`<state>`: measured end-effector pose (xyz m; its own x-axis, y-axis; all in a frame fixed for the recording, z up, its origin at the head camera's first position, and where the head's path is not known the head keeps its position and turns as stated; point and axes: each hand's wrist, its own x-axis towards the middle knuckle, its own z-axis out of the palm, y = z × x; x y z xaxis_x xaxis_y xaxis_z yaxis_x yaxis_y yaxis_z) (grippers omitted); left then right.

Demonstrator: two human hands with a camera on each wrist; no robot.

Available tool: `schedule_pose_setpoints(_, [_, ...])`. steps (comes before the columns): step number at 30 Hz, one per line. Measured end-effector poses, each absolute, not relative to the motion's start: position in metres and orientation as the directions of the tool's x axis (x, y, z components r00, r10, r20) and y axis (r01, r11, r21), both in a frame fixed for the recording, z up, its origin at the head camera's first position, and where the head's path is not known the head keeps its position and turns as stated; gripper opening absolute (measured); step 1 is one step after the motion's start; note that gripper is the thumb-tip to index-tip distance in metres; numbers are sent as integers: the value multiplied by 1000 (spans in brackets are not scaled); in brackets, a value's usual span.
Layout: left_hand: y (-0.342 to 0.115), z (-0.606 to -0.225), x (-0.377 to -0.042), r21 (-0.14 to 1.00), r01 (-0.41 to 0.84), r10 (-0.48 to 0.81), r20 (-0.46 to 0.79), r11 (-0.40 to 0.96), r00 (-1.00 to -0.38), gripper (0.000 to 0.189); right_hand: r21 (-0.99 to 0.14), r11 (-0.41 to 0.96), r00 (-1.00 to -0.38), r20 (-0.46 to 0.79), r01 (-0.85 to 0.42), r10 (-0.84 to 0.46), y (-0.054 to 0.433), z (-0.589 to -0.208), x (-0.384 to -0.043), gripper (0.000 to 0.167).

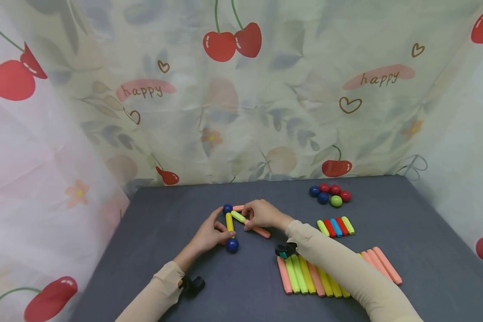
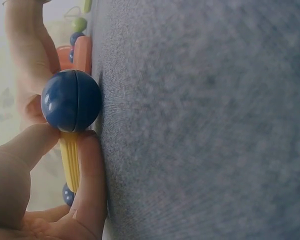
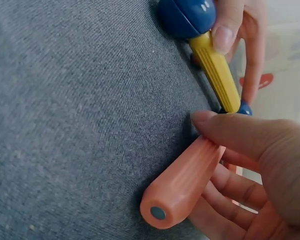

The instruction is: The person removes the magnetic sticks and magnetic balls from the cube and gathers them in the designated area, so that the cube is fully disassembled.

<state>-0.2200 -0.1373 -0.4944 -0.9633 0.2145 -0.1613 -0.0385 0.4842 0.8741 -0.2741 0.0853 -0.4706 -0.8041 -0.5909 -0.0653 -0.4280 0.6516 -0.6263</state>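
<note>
My left hand pinches a yellow stick with grooved sides near the closer of two blue balls. A second blue ball caps the stick's far end, with a left fingertip beside it. Thumb and fingers of my right hand grip a pink stick, whose free end shows a round metal disc. A short yellow-green stick lies in line with that pink stick and reaches toward the far ball; whether it touches is unclear. Another pink stick extends from the far ball, partly hidden behind the right hand.
Several red, blue and green balls sit at the back right. Closer in lies a row of short coloured sticks. Long pink, green and yellow sticks are lined up at the front right, partly under my right sleeve.
</note>
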Motion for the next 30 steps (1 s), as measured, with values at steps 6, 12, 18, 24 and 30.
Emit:
schedule_pose_setpoints(6, [-137,-493,-220,866,-33,214,-160,499,-964,95,-647,649,-790,-115,-401,-602,88,-467,-276,33])
schedule_pose_setpoints(12, [-137,-494,-220,854,-35,210,-168,519,-963,96,-667,648,-783,-154,-367,-603,93,-464,-275,37])
schedule_pose_setpoints(18, [-137,-494,-221,853,-39,211,-173,521,-962,97,-701,641,-811,-154,-313,-564,97,-465,-273,30])
schedule_pose_setpoints(24, [-137,-494,-221,857,-42,207,-172,514,-963,97,-764,609,-834,-182,-214,-522,104,-463,-268,18])
schedule_pose_setpoints(30, [-138,-494,-221,860,-44,207,-171,508,-963,97,-807,575,-844,-212,-134,-493,109,-458,-253,13])
